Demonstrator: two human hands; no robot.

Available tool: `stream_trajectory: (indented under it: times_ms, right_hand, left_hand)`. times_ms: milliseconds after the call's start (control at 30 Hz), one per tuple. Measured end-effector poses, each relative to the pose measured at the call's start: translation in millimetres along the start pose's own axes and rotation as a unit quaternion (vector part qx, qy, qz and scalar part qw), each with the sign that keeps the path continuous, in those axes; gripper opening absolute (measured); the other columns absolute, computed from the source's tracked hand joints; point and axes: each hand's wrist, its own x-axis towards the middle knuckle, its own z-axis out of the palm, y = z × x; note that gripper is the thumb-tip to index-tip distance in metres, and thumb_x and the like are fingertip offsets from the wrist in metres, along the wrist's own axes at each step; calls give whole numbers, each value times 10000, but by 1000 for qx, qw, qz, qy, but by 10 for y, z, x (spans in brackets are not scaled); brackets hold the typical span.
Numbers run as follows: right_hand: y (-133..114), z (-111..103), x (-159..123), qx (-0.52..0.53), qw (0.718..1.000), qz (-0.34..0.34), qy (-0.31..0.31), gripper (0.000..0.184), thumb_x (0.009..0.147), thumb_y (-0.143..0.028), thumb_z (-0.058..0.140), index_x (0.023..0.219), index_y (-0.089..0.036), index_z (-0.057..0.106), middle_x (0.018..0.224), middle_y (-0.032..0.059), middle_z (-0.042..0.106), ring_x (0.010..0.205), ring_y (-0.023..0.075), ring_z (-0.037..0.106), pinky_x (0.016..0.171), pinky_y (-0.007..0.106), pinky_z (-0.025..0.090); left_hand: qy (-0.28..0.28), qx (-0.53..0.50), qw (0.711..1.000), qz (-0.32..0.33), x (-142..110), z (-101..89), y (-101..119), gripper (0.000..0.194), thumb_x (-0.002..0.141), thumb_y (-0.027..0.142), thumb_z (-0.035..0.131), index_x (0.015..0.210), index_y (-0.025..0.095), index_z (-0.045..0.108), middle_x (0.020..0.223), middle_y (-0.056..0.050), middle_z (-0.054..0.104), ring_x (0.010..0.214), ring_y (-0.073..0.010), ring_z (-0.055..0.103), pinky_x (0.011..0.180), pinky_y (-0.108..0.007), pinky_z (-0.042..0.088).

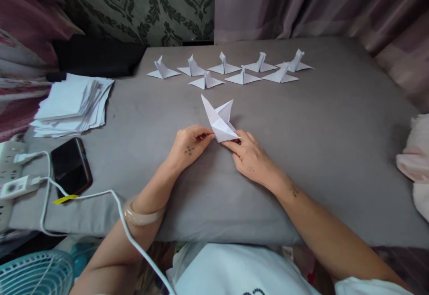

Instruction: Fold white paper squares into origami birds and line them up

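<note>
A white folded paper bird (223,125) stands over the grey cloth in the middle, its long point tilted up to the left and a second point rising on the right. My left hand (191,145) is closed, thumb and fingers pinching the paper's lower left corner. On the other side, my right hand (250,156) grips the lower right edge, with some fingers hidden behind and beneath the paper. Beyond both hands, several finished-looking folded paper birds (243,76) stand in two rows.
Left on the grey-covered table (321,152) lie a stack of white paper (72,103), a black phone (71,165) and a power strip (10,183). A white cable (125,228) crosses my left forearm. Dark cloth (97,56) lies at the back left, and a teal fan (36,272) stands below.
</note>
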Motion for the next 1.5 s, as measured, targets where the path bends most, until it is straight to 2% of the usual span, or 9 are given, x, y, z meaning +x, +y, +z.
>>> stream_trajectory:
  times_ms: [200, 300, 433, 567, 667, 767, 900, 1167, 1500]
  right_hand:
    - [-6, -39, -2, 1, 1000, -2, -20, 557, 840, -38, 404, 1295, -297, 595, 1162, 111, 511, 1013, 256, 491, 904, 424, 480]
    - [40, -45, -2, 48, 999, -7, -17, 533, 848, -48, 413, 1278, -295, 608, 1180, 98, 514, 1067, 247, 496, 949, 425, 468]
    - [89, -54, -1, 127, 992, -4, 2, 454, 861, -71, 426, 1203, -266, 653, 1170, 82, 559, 1102, 217, 530, 981, 398, 454]
    - [92, -81, 11, 209, 976, 53, 29, 292, 854, -135, 486, 1020, -229, 706, 1165, 51, 619, 986, 167, 618, 897, 321, 492]
    - [88, -85, 34, 261, 955, 131, 52, 132, 834, -209, 545, 864, -207, 674, 977, 34, 681, 837, 152, 651, 800, 300, 512]
    - [108, -40, 63, 304, 924, 207, 104, 121, 824, -326, 591, 809, -205, 593, 760, 10, 670, 722, 157, 654, 689, 290, 518]
    - [158, 40, 80, 308, 906, 252, 148, 231, 777, -411, 653, 855, -218, 551, 717, -5, 671, 651, 155, 652, 609, 279, 509]
    - [84, -53, 62, 233, 917, 296, 130, 202, 777, -346, 652, 915, -218, 579, 716, -7, 693, 586, 138, 621, 593, 271, 475]
    - [78, -66, 66, 161, 938, 274, 138, 156, 800, -276, 612, 930, -199, 577, 761, 3, 654, 624, 133, 605, 656, 283, 477]
  left_hand:
    - [-48, 15, 998, 41, -20, 38, -29, 188, 887, 235, 556, 947, 221, 734, 1033, -19, 741, 872, -161, 683, 799, -269, 528]
    - [-65, 64, 992, 82, -47, 41, -60, 237, 918, 239, 511, 1017, 225, 726, 1127, -42, 711, 1007, -201, 649, 872, -319, 513]
    - [-99, 150, 972, 148, -82, 10, -44, 304, 959, 232, 430, 1109, 220, 694, 1199, -62, 670, 1032, -220, 605, 850, -341, 504]
    - [-125, 205, 954, 181, -95, -28, 13, 336, 973, 216, 387, 1155, 196, 669, 1228, -75, 647, 1000, -225, 585, 843, -349, 489]
    - [-132, 217, 950, 184, -93, -27, 23, 346, 972, 204, 375, 1149, 168, 670, 1227, -85, 646, 990, -231, 574, 846, -358, 486]
    - [-116, 212, 954, 179, -89, 7, 7, 338, 969, 217, 384, 1112, 167, 687, 1199, -80, 659, 956, -225, 575, 817, -352, 489]
    - [-80, 202, 962, 165, -86, 74, -10, 314, 964, 238, 412, 1022, 178, 715, 1127, -70, 687, 897, -211, 578, 778, -337, 485]
    - [-27, 200, 974, 106, -70, 162, 43, 283, 946, 324, 483, 858, 213, 728, 984, -32, 714, 835, -191, 578, 621, -286, 425]
    - [11, 200, 977, 75, -49, 248, 71, 237, 917, 314, 543, 773, 213, 701, 863, -36, 692, 803, -190, 568, 579, -280, 382]
